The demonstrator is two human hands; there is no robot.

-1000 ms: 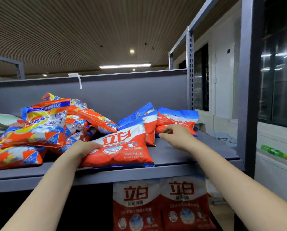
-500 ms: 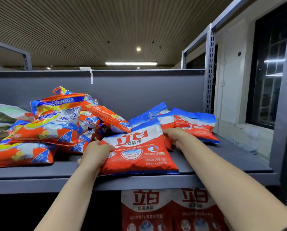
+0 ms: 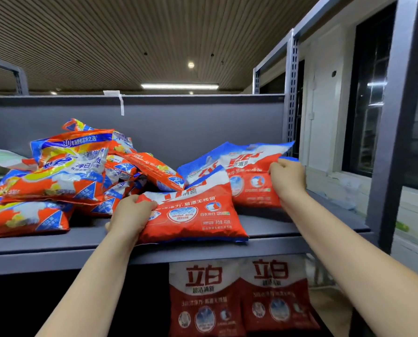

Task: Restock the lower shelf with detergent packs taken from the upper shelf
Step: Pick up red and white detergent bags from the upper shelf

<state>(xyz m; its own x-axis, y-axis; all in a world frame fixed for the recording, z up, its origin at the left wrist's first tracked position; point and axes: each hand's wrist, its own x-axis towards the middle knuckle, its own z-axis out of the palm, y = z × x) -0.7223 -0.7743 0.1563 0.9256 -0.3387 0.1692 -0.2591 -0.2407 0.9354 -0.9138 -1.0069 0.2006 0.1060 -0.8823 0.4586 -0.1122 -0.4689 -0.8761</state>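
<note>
Two bare arms reach up to a gray upper shelf (image 3: 264, 229). The left hand (image 3: 127, 216) grips the left edge of a red and blue detergent pack (image 3: 196, 215) that lies near the front of the shelf, in the middle of the frame. The right hand (image 3: 287, 180) pinches the right edge of a second pack (image 3: 249, 173), which is tilted up behind the first one. At the left of the frame sits a messy pile of orange packs (image 3: 64, 176). Below the shelf, at the bottom middle, two red and white packs (image 3: 239, 295) stand side by side on the lower shelf.
</note>
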